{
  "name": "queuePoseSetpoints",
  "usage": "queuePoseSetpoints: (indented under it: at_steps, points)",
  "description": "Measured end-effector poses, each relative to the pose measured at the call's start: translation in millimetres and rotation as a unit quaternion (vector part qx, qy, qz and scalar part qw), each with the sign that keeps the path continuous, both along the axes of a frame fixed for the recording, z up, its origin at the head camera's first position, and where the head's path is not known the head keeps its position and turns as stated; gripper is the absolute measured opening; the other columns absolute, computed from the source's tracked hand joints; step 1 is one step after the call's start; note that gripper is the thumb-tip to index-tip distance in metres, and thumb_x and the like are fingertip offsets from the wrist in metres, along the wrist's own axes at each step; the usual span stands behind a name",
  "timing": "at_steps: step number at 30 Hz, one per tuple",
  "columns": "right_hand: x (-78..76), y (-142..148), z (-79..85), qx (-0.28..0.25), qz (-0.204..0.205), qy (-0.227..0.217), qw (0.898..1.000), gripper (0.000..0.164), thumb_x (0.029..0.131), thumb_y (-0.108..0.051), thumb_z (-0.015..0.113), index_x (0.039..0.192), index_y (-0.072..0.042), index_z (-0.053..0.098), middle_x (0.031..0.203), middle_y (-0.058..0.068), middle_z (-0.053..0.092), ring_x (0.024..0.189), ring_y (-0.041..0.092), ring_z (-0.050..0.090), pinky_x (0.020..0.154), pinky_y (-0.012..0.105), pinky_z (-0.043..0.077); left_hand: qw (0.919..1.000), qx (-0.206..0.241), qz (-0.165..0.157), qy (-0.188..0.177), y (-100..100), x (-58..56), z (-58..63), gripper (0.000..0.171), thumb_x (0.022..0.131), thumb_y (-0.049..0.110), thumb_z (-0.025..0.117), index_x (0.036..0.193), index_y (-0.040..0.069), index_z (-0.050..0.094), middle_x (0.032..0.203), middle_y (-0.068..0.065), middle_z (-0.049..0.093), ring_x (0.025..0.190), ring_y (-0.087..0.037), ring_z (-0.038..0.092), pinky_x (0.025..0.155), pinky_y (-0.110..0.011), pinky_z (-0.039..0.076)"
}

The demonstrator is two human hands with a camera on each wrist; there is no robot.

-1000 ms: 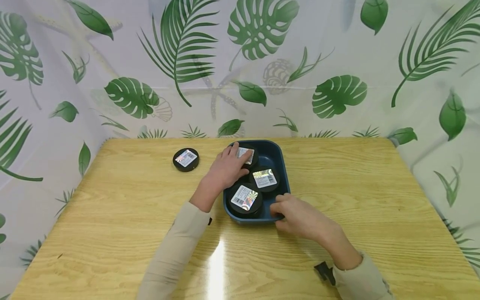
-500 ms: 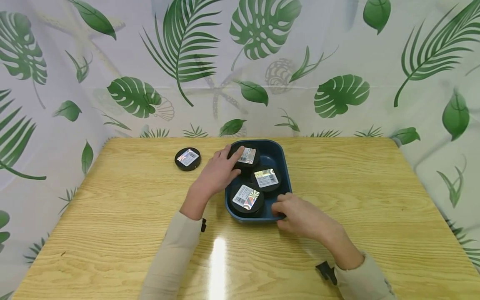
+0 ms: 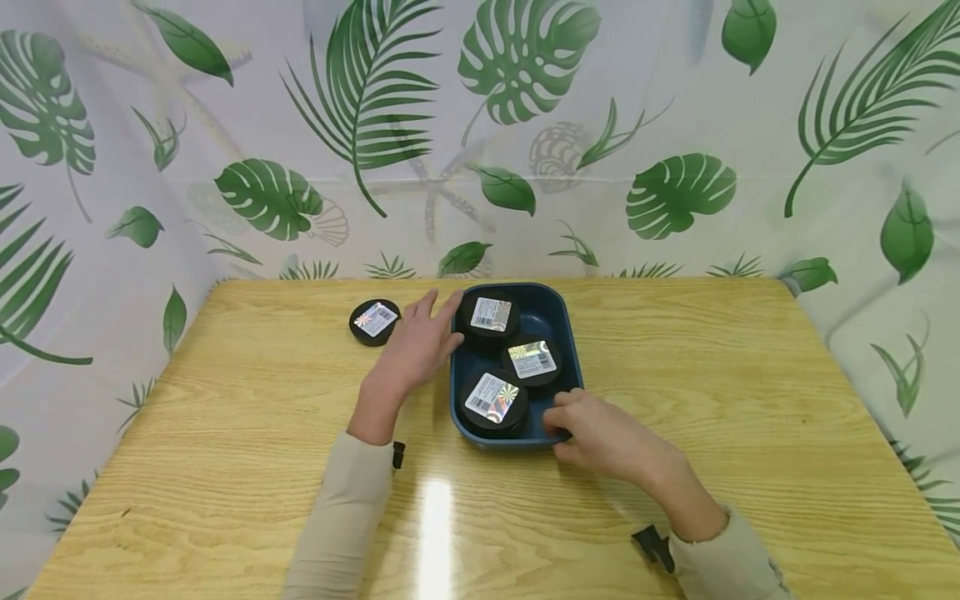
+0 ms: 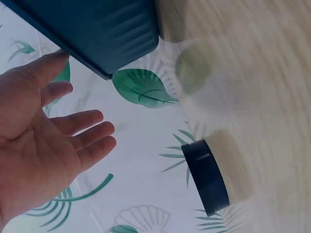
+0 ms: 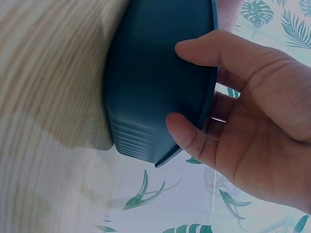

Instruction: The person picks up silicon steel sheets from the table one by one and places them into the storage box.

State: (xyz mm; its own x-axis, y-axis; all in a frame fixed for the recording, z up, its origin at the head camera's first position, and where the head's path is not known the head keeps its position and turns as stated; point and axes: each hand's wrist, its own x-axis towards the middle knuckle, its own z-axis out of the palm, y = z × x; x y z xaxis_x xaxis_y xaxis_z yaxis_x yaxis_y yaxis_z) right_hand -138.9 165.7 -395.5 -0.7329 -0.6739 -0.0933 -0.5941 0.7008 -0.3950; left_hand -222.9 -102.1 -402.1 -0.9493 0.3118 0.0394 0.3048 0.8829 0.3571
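Observation:
A dark blue rectangular bin (image 3: pixel 572 354) stands near the table's back edge. Inside are three round black containers with silver-white labels, one at the back (image 3: pixel 491 314), one in the middle (image 3: pixel 532 359) and one at the front (image 3: pixel 495 398). My left hand (image 3: pixel 415 343) hovers by the bin's left rim, fingers extended and holding nothing; in the left wrist view its palm faces the camera. Another flat round black container (image 3: pixel 374 322) lies on the table just left of that hand. My right hand (image 3: pixel 611 435) grips the bin's front right corner, thumb and fingers over the rim.
The light wooden table (image 3: pixel 712 358) spreads out on both sides of the bin. Behind and beside it hangs a white cloth (image 3: pixel 577 50) printed with green leaves. A black strap piece (image 3: pixel 652 547) shows at the right cuff.
My left hand has let go of the back container in the bin and moved left past the rim, toward the lone container. My right hand has stayed on the bin's corner.

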Motion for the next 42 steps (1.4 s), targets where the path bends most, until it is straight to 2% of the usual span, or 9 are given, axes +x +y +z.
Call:
queuePoseSetpoints:
  at_steps: [5, 8, 14, 20, 27, 33, 37, 42]
  points:
    - [1.4, 0, -0.3, -0.002, -0.002, 0.0, 1.0, 0.014, 0.08, -0.002, 0.071, 0.077, -0.014, 0.064, 0.077, -0.003, 0.048, 0.071, 0.012, 0.042, 0.059, 0.023, 0.038, 0.9996, 0.025, 0.009, -0.01, -11, -5.7, -6.4, 0.061, 0.103, 0.031, 0.054, 0.157, 0.015, 0.029, 0.156, -0.027, 0.028, 0.142, -0.047, 0.028, 0.111, -0.058, 0.033]
    - [1.8, -1, 0.6, -0.003, -0.003, 0.002, 1.0, 0.015, 0.081, -0.002, 0.072, 0.077, -0.014, 0.064, 0.077, -0.004, 0.048, 0.071, 0.012, 0.042, 0.06, 0.023, 0.038, 0.999, 0.034, 0.02, -0.021, -19, -8.5, -10.3, 0.058, 0.104, 0.026, 0.049, 0.157, 0.013, 0.029, 0.156, -0.027, 0.028, 0.142, -0.048, 0.027, 0.11, -0.059, 0.033]
    - [1.4, 0, 1.7, 0.002, -0.002, 0.005, 1.0, 0.013, 0.081, -0.003, 0.072, 0.077, -0.013, 0.064, 0.078, -0.004, 0.048, 0.071, 0.012, 0.042, 0.06, 0.024, 0.038, 0.997, 0.014, 0.071, -0.029, -36, -10.1, -11.2, 0.063, 0.099, 0.012, 0.048, 0.158, 0.01, 0.026, 0.156, -0.032, 0.021, 0.141, -0.054, 0.022, 0.108, -0.063, 0.032]
    - [1.1, 1, 0.5, 0.006, -0.002, 0.006, 1.0, 0.013, 0.081, -0.002, 0.071, 0.078, -0.013, 0.064, 0.078, -0.004, 0.048, 0.072, 0.012, 0.043, 0.061, 0.024, 0.04, 0.9911, 0.014, 0.103, -0.084, -50, -12.4, -16.9, 0.068, 0.101, 0.02, 0.05, 0.159, 0.009, 0.017, 0.158, -0.035, 0.005, 0.145, -0.053, 0.006, 0.111, -0.065, 0.024]
    - [1.7, 2, 1.1, -0.008, 0.002, 0.005, 1.0, 0.014, 0.08, -0.001, 0.07, 0.078, -0.013, 0.063, 0.077, -0.004, 0.047, 0.072, 0.012, 0.042, 0.061, 0.024, 0.039, 0.9834, 0.017, 0.126, -0.13, -61, -12.7, -17.0, 0.072, 0.1, 0.025, 0.048, 0.16, 0.009, 0.011, 0.158, -0.036, -0.007, 0.146, -0.053, -0.005, 0.115, -0.066, 0.01]
    - [1.8, 2, 0.6, -0.007, -0.001, 0.009, 1.0, 0.015, 0.08, 0.0, 0.07, 0.077, -0.013, 0.063, 0.077, -0.004, 0.047, 0.072, 0.012, 0.042, 0.061, 0.023, 0.04, 0.9794, 0.01, 0.138, -0.147, -68, -17.4, -20.0, 0.073, 0.1, 0.027, 0.049, 0.16, 0.011, 0.011, 0.158, -0.036, -0.01, 0.145, -0.055, -0.007, 0.115, -0.067, 0.008]
    - [1.7, 2, 0.8, -0.007, 0.005, 0.015, 1.0, 0.015, 0.079, 0.0, 0.07, 0.077, -0.013, 0.063, 0.076, -0.004, 0.047, 0.072, 0.012, 0.042, 0.061, 0.023, 0.04, 0.9741, 0.011, 0.146, -0.173, -72, -19.2, -21.9, 0.072, 0.101, 0.027, 0.047, 0.16, 0.012, 0.009, 0.158, -0.035, -0.013, 0.145, -0.055, -0.009, 0.114, -0.069, 0.007]
    - [2.4, 2, -0.1, -0.007, 0.001, 0.012, 1.0, 0.015, 0.079, 0.0, 0.07, 0.077, -0.013, 0.062, 0.077, -0.004, 0.047, 0.072, 0.012, 0.042, 0.061, 0.023, 0.04, 0.9707, 0.006, 0.141, -0.194, -75, -18.6, -21.6, 0.069, 0.099, 0.024, 0.044, 0.16, 0.011, 0.013, 0.159, -0.035, -0.01, 0.145, -0.056, -0.007, 0.113, -0.07, 0.008]
